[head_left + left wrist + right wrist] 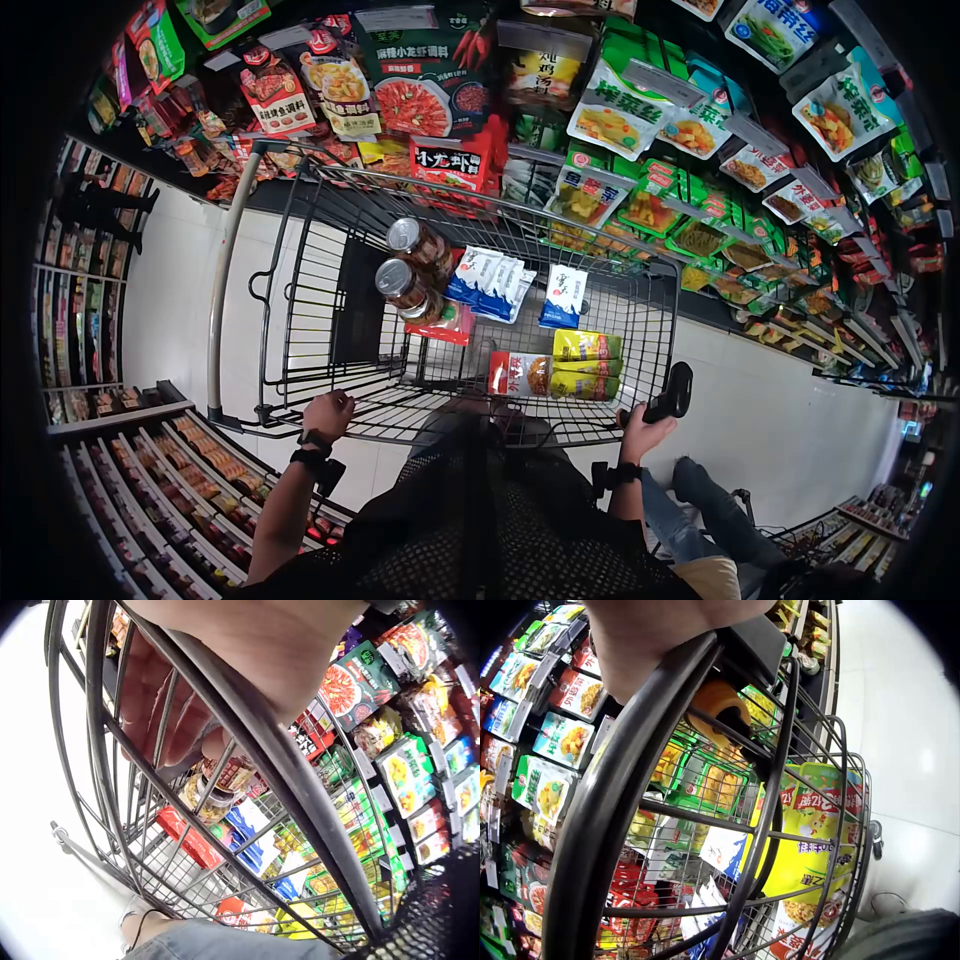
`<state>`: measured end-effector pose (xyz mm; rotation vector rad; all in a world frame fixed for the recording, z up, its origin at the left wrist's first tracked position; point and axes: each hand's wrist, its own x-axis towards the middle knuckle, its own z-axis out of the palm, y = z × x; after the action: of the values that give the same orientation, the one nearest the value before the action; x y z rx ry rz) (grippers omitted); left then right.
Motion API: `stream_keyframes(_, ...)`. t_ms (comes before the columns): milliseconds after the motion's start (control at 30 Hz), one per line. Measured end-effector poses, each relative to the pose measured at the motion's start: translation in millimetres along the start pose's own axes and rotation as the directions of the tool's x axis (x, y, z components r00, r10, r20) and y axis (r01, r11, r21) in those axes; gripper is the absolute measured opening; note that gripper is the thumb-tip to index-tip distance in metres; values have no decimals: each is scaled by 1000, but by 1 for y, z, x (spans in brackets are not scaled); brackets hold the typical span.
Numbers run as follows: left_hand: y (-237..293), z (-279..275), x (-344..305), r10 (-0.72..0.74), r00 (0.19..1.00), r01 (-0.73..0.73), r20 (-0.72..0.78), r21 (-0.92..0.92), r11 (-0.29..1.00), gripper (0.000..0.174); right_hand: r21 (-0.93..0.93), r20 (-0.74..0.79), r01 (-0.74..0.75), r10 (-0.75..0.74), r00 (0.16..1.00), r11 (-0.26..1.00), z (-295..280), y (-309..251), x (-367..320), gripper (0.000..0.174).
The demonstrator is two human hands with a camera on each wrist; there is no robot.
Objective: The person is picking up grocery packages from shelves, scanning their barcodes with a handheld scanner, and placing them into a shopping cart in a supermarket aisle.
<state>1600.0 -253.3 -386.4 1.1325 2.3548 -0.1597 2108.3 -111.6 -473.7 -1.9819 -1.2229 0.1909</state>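
A wire shopping cart (300,330) stands in front of the person. Their left hand (328,415) grips the near rim at the left; in the left wrist view its fingers (169,709) hang over inside the wires. At the near right corner the right hand (648,437) holds the rim beside a black rounded fitting (672,392), one finger (718,711) curling underneath. Inside lie two lidded jars (405,285), a red packet (450,325), several blue-and-white pouches (490,283), one more such pouch (564,296), yellow packets (587,365) and a red-and-white packet (520,373).
Beyond the cart runs a shelf hung with seasoning pouches (620,120), close along its far side. More stocked shelving (170,470) stands at the lower left. Another person's jeans (715,510) show at the lower right, near the pale floor (790,400).
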Motion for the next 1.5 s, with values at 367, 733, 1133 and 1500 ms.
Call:
stream_keyframes(367, 2, 23, 41, 160, 917, -66, 364, -258, 964, 34, 22, 17, 13, -13, 1000, 1000, 17, 4, 33, 37)
stream_keyframes(733, 245, 232, 207, 736, 501, -726, 455, -241, 644, 51, 147, 29, -14, 10, 1000, 989, 30, 21, 28, 48)
stream_keyframes(1133, 316, 302, 173, 626, 729, -662, 278, 51, 748, 52, -80, 91, -7, 14, 996, 997, 14, 51, 22, 53)
stream_keyframes(1500, 307, 279, 191, 440, 601, -585, 668, -7, 811, 46, 216, 125, -113, 87, 988, 970, 25, 34, 25, 49)
